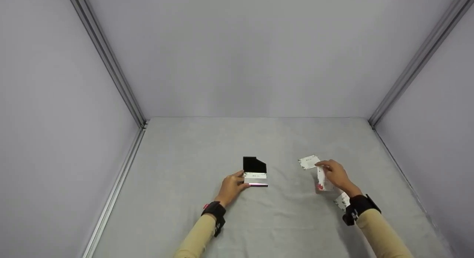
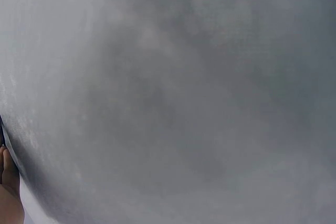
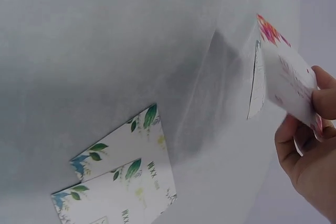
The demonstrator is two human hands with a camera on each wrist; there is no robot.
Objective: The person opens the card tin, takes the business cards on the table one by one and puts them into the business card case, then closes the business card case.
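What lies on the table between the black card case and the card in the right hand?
Nothing: in the head view, only bare grey cloth lies between the black card case and the card pinched by the right hand.

Bare cloth (image 1: 285, 213) between card holder (image 1: 254, 171) and scattered cards (image 1: 308, 162), walls well back

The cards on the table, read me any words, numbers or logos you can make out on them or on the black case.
Nothing can be read.
Leaf-print cards: small print marks, too blurred.
Flower-print card held by the right hand: faint marks, unreadable.
Black card case at the left hand: a pale strip, its print too small.
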